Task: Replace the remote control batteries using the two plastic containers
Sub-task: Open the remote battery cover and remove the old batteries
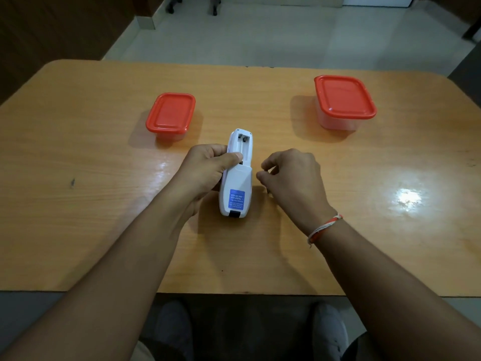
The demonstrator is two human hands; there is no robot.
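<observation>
A white remote control (235,188) lies back side up above the middle of the wooden table (78,152), with a blue label near its near end. Its battery bay (242,145) at the far end is uncovered and looks empty, with the springs showing. My left hand (208,173) grips the remote from the left, thumb across the near end of the bay. Just right of the remote, my right hand (291,175) hovers with fingers curled; whether it holds something small I cannot tell. Two clear plastic containers with red lids stand farther back: a smaller one (170,114) at left, a larger one (343,99) at right. Both lids are on.
The table's near edge runs just above my knees and shoes (328,332). Tiled floor (247,32) lies beyond the far edge, with chair legs at the top. A glare spot shines on the table at right.
</observation>
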